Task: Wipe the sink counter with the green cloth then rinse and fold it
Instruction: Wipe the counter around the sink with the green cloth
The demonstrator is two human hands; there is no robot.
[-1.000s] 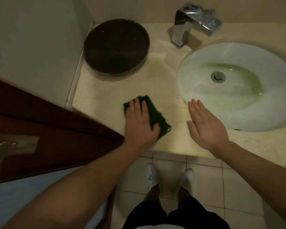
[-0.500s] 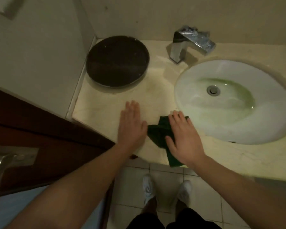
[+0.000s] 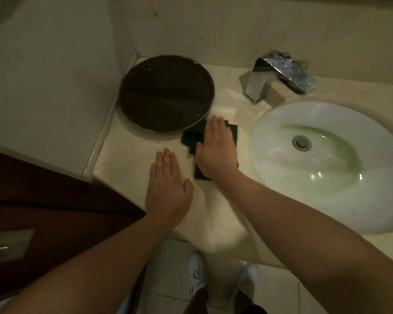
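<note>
The dark green cloth (image 3: 192, 139) lies crumpled on the cream counter (image 3: 127, 159), between the round black tray and the sink. My right hand (image 3: 216, 148) presses flat on top of the cloth, fingers together, and covers most of it. My left hand (image 3: 167, 186) rests flat on the bare counter just left of the cloth, near the front edge, holding nothing. The white oval sink (image 3: 327, 162) sits to the right, with a greenish stain around its drain (image 3: 301, 142).
A round black tray (image 3: 166, 94) fills the counter's back left corner, touching the cloth's far edge. A chrome faucet (image 3: 275, 75) stands behind the sink. A wall bounds the left side. A dark wooden door (image 3: 43, 200) is at lower left. Tiled floor and my white shoes lie below.
The cloth passed from under my left hand to my right hand. My right hand has pushed it away from the front edge toward the black tray. My left hand stayed flat on the counter.
</note>
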